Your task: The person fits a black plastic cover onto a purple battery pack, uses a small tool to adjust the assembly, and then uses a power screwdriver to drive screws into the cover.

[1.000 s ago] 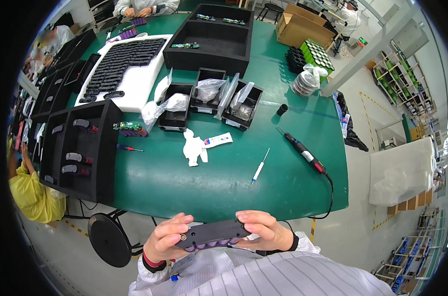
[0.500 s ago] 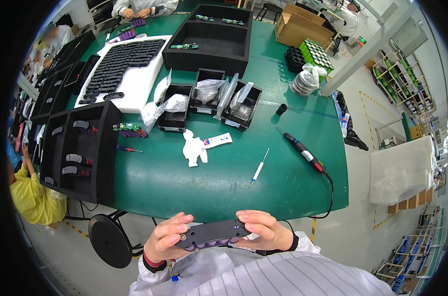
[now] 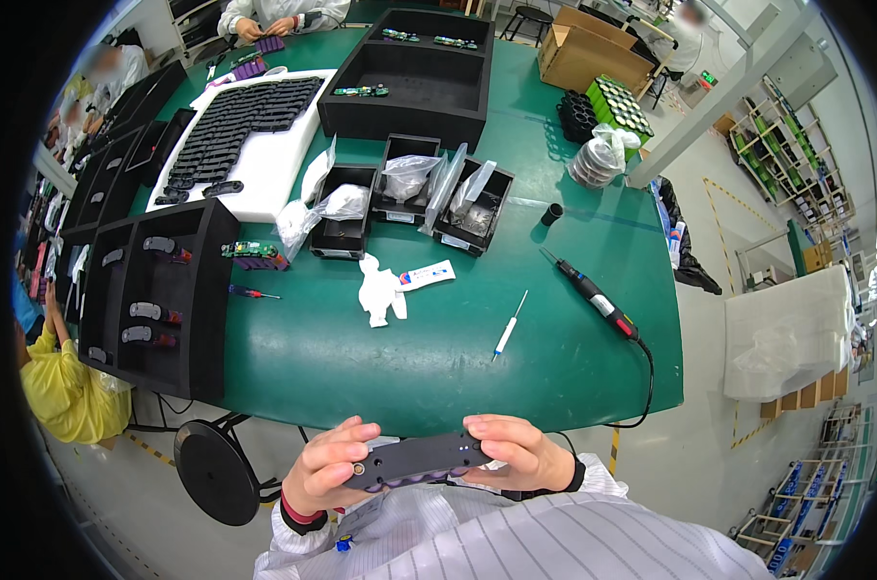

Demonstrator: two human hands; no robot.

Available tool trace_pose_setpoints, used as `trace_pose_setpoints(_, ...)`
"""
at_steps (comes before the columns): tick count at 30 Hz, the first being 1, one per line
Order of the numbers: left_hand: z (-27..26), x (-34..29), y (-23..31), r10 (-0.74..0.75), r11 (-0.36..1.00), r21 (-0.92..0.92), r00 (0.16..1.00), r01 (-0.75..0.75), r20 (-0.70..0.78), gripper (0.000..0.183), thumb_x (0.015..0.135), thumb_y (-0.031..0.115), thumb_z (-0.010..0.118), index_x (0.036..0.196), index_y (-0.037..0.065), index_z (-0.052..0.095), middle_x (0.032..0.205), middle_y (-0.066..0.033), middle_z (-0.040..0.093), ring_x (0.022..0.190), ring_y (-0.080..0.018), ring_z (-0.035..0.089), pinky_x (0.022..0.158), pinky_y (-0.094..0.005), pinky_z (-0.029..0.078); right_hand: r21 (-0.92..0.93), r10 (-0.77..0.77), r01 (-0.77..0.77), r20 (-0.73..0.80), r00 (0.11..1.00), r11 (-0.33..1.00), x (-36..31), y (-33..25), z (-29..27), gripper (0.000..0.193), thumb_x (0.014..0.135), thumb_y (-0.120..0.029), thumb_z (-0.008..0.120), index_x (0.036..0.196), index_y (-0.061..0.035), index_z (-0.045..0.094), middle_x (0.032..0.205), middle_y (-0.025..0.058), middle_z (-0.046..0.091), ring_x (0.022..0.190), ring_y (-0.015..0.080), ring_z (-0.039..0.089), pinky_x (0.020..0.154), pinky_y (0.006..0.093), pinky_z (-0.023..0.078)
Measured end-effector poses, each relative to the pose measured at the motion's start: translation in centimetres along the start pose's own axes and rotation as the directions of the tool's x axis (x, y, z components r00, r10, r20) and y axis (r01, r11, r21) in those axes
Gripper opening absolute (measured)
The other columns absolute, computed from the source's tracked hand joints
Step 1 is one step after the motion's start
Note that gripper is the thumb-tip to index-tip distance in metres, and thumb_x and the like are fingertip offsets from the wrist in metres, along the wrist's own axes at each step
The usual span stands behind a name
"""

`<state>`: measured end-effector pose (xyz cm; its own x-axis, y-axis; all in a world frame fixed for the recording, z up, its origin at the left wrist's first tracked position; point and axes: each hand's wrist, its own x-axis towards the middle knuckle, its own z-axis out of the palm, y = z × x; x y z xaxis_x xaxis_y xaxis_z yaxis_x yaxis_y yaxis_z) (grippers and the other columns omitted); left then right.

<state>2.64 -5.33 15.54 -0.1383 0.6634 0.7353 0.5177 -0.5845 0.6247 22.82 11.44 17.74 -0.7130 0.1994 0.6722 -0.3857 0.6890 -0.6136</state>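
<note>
A small battery pack (image 3: 417, 460) with a long, curved black cover and purple cells along its lower edge is held level in front of my chest. My left hand (image 3: 328, 468) grips its left end, fingers curled over the cover beside a round brass-coloured socket. At the other end my right hand (image 3: 521, 452) pinches it, close to some tiny light dots on the cover. The pack's underside and parts of both thumbs are hidden. Beyond the pack, on the green table (image 3: 419, 372), lie a thin white-and-blue tool (image 3: 505, 336) and a corded black-and-red pen-shaped tool (image 3: 601, 304).
Left stands a black divided tray (image 3: 206, 329) with several similar covers. A white tissue (image 3: 378, 292), a glue tube (image 3: 427, 275) and a screwdriver (image 3: 253, 291) lie mid-table. Black bins (image 3: 473, 240) hold plastic bags. A stool (image 3: 216, 474) stands at lower left. A co-worker's hands (image 3: 266, 27) are across the table.
The pack has tipped slightly in my hands, so less of the purple cells shows beneath the black cover. Both hands keep their grip in nearly the same place.
</note>
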Motion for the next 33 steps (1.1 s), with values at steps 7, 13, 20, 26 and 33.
trace_pose_setpoints(7,-0.3,0.9,0.3,0.000,1.000,-0.025,1.000,-0.001,-0.006,0.080,0.067,0.004,0.083,0.133,0.016,0.039,0.124,-0.0107,0.047,0.106,-0.0347,0.063,0.104,-0.0486,0.043,-0.023,-0.042,0.042,-0.015,0.999,0.999,-0.7,0.3,0.3,0.076,0.062,0.008,0.077,0.128,-0.0032,0.040,0.127,0.0168,0.042,0.110,0.0362,0.059,0.080,0.0375,0.059)
trace_pose_setpoints(13,-1.1,0.4,0.4,-0.041,0.999,-0.015,0.993,0.043,0.110,0.071,0.067,0.004,0.083,0.125,0.023,0.048,0.124,-0.0107,0.045,0.097,-0.0321,0.064,0.098,-0.0500,0.048,-0.053,-0.054,0.053,-0.014,0.998,0.997,-0.6,0.3,0.2,0.071,0.063,0.006,0.078,0.126,-0.0027,0.044,0.129,0.0184,0.043,0.108,0.0348,0.060,0.077,0.0359,0.059)
trace_pose_setpoints(20,-0.8,0.5,0.1,-0.253,0.968,0.035,0.957,0.250,0.145,0.098,0.050,0.009,0.091,0.133,0.011,0.039,0.129,-0.0179,0.037,0.115,-0.0342,0.051,0.092,-0.0431,0.050,0.068,0.222,-0.226,0.061,0.973,0.972,0.6,-0.2,-0.9,0.088,0.056,-0.001,0.083,0.133,-0.0033,0.041,0.133,0.0179,0.041,0.117,0.0330,0.051,0.094,0.0371,0.049)
trace_pose_setpoints(26,-0.1,0.6,-0.2,-0.503,0.844,-0.132,0.853,0.520,0.139,0.115,0.048,0.012,0.092,0.141,0.008,0.025,0.135,-0.0181,0.035,0.120,-0.0317,0.047,0.097,-0.0432,0.044,0.110,0.415,-0.431,0.146,0.898,0.895,1.3,0.1,-1.2,0.098,0.052,-0.006,0.084,0.138,-0.0043,0.038,0.134,0.0175,0.036,0.126,0.0330,0.041,0.101,0.0395,0.043)
trace_pose_setpoints(33,1.7,0.4,-0.8,-0.767,0.558,-0.341,0.627,0.756,0.134,0.115,0.052,0.010,0.092,0.141,0.001,0.020,0.137,-0.0156,0.036,0.127,-0.0271,0.043,0.107,-0.0415,0.036,0.379,0.670,-0.702,0.238,0.703,0.603,-0.1,2.2,-0.4,0.103,0.059,-0.013,0.088,0.145,-0.0037,0.031,0.132,0.0137,0.031,0.127,0.0275,0.041,0.107,0.0415,0.038)
